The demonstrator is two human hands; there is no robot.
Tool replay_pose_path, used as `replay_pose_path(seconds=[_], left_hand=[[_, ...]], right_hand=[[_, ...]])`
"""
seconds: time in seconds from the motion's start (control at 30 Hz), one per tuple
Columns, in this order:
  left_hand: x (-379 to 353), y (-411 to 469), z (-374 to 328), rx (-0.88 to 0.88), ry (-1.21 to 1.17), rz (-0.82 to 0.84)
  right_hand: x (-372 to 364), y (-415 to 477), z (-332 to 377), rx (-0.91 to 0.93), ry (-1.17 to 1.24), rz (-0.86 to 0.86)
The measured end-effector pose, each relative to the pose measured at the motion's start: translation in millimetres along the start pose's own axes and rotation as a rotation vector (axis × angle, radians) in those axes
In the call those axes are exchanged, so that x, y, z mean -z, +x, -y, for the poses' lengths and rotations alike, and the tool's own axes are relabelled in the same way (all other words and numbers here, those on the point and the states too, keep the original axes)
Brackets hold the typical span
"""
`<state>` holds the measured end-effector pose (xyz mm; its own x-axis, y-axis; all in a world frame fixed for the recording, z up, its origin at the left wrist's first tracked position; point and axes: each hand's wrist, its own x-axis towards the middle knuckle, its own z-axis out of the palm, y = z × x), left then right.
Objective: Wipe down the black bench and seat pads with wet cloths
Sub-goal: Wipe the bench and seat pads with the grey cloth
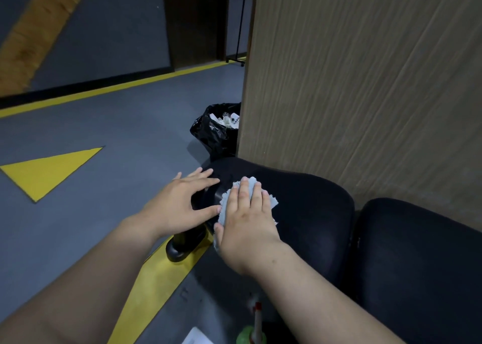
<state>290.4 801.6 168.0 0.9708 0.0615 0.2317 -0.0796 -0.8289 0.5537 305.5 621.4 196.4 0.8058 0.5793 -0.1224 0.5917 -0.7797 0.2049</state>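
Two hands on the end seat pad (300, 208), right hand (245, 228) pressing a pale blue cloth (249, 200) flat under spread fingers (243, 189), left hand (180, 202) open, empty, bracing the pad's edge, wiping seemingly underway, neighbouring pad (422, 260) probably remaining.

— Colours noted on the seating?
— Seat pad (300, 208) black, plain; second pad (417, 252) the same. Cloth (249, 200) pale blue.
— And the surroundings?
— Floor (104, 134) grey-blue with a yellow stripe (104, 90) and a yellow triangle (49, 171). Panel (365, 82) light brown, wood-grained. Rubbish bag (211, 134) glossy black, white paper inside.
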Motion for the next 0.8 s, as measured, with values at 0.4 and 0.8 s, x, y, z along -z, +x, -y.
replay_pose_path(seconds=[0.4, 0.8], left_hand=[[-2, -3, -20, 0.104, 0.038, 0.122], [-8, -7, -50, 0.197, 0.148, 0.207]], right_hand=[[-13, -71, -88, 0.093, 0.215, 0.05], [-27, -24, -196, -0.223, 0.345, 0.119]])
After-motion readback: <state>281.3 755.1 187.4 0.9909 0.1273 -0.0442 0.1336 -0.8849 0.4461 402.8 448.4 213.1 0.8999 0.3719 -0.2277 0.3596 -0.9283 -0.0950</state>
